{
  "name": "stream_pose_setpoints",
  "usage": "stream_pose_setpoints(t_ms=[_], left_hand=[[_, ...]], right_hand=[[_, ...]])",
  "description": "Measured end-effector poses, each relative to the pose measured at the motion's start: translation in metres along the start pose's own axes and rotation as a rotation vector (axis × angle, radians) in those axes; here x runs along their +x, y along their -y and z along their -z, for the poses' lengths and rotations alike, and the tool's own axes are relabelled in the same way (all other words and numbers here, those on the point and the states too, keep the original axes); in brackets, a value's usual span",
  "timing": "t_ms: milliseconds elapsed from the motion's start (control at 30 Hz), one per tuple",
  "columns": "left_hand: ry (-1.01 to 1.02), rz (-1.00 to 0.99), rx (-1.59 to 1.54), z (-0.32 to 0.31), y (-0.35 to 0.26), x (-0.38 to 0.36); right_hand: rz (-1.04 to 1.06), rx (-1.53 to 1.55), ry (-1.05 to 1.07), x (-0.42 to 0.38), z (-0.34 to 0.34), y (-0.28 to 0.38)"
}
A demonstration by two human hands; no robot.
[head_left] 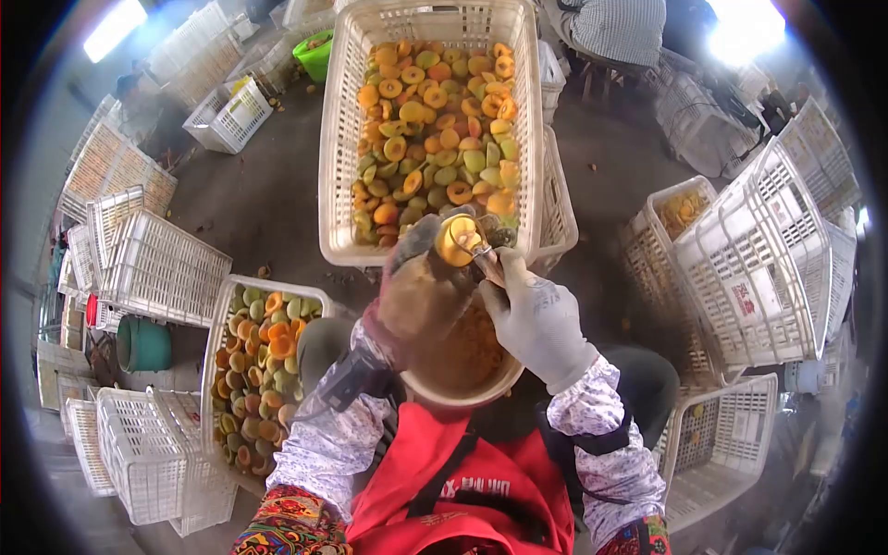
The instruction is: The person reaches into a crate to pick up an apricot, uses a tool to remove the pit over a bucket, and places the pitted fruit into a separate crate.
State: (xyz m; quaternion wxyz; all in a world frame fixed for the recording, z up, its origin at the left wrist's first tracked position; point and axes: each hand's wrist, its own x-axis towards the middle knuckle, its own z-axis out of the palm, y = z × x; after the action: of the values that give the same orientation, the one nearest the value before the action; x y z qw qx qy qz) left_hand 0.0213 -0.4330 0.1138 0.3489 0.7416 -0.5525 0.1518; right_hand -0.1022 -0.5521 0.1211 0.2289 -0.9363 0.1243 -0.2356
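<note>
My left hand (418,287), in a soiled glove, is closed around a yellow peach (455,242) with its cut flesh facing up. In my gloved right hand (544,319) is a small pitting knife (490,266), its metal end touching the peach. Both hands are above a round bucket (467,400) with orange-brown bits inside. Just beyond them stands a large white crate (335,176) of halved peaches (430,139). The blurred left hand hides part of the bucket, and the knife's handle is mostly hidden by my right fingers.
A second crate (211,356) of peaches sits to my left, close to my knee. Stacked white crates (162,264) line the left side, near a green bucket (144,344). More crates (754,268) lean at the right. Another person (615,32) is at the back.
</note>
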Motion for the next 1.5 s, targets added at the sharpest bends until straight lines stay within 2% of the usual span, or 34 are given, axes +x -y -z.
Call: stream_pose_setpoints(t_ms=[100,167,267,367,500,567,600,667,700,767,900,967,1000,1067,1100,1167,1200,1233,1300,1333,1367,1433,1467,1500], left_hand=[[0.014,0.187,-0.22,0.0,-0.009,-0.018],[0.027,0.284,-0.348,-0.001,-0.012,-0.027],[0.046,0.366,-0.499,-0.003,-0.014,-0.04],[0.05,0.429,-0.647,-0.01,-0.013,-0.049],[0.035,0.463,-0.742,-0.017,-0.017,-0.045],[-0.262,0.818,-2.035,-0.011,-0.028,-0.025],[-0.267,0.819,-2.037,-0.014,-0.026,-0.029],[-0.183,0.666,-1.163,-0.028,-0.014,-0.047],[-0.187,0.669,-1.163,-0.032,-0.005,-0.053],[-0.25,1.153,-1.868,-0.04,0.018,-0.063],[-0.251,1.185,-1.663,-0.055,0.031,-0.078],[-0.167,0.931,-1.549,-0.037,0.015,-0.062],[-0.17,0.936,-1.551,-0.029,0.013,-0.056],[0.181,1.003,-1.821,-0.015,0.015,-0.044],[0.18,1.007,-1.821,-0.012,0.013,-0.042],[0.232,0.718,-2.004,-0.013,0.008,-0.041],[0.0,0.864,-1.47,-0.025,0.003,-0.049],[-0.003,0.859,-1.473,-0.018,-0.002,-0.041],[0.184,0.99,-1.505,0.002,-0.008,-0.028],[0.104,0.817,-1.549,-0.012,0.008,-0.038],[0.104,0.815,-1.543,-0.019,0.025,-0.051],[0.269,0.247,-0.798,0.008,0.018,-0.034],[0.159,0.442,-1.077,0.006,0.01,-0.035],[0.159,0.437,-1.068,-0.013,0.017,-0.048]], right_hand=[[0.04,-0.092,-0.039,-0.014,-0.004,0.015],[-0.014,-0.061,-0.022,-0.02,-0.003,0.02],[-0.028,-0.087,0.07,-0.031,-0.005,0.022],[0.043,-0.09,-0.014,-0.035,-0.005,0.02],[0.023,-0.101,0.025,-0.04,-0.001,0.016],[0.061,-0.188,0.058,-0.043,0.001,0.01],[0.064,-0.188,0.062,-0.044,0.003,0.009],[0.077,-0.248,0.131,-0.045,0.006,0.01],[0.08,-0.248,0.134,-0.046,0.007,0.01],[0.075,-0.285,0.17,-0.048,0.006,0.01],[0.155,-0.332,0.193,-0.048,0.011,0.004],[0.161,-0.443,0.29,-0.045,0.015,0.002],[0.161,-0.443,0.295,-0.043,0.018,0.003],[0.169,-0.537,0.391,-0.039,0.024,0.008],[0.169,-0.535,0.394,-0.039,0.023,0.006],[0.201,-0.517,0.388,-0.044,0.016,0.001],[0.201,-0.519,0.391,-0.047,0.01,-0.002],[0.188,-0.519,0.376,-0.051,0.001,-0.007],[0.176,-0.519,0.358,-0.054,-0.012,-0.011],[0.086,-0.382,0.329,-0.054,-0.017,-0.01],[-0.001,-0.241,0.296,-0.053,-0.021,-0.008],[-0.007,-0.145,0.234,-0.047,-0.02,0.004],[-0.017,-0.058,0.181,-0.045,-0.02,0.01],[-0.012,-0.053,0.173,-0.046,-0.028,0.015]])
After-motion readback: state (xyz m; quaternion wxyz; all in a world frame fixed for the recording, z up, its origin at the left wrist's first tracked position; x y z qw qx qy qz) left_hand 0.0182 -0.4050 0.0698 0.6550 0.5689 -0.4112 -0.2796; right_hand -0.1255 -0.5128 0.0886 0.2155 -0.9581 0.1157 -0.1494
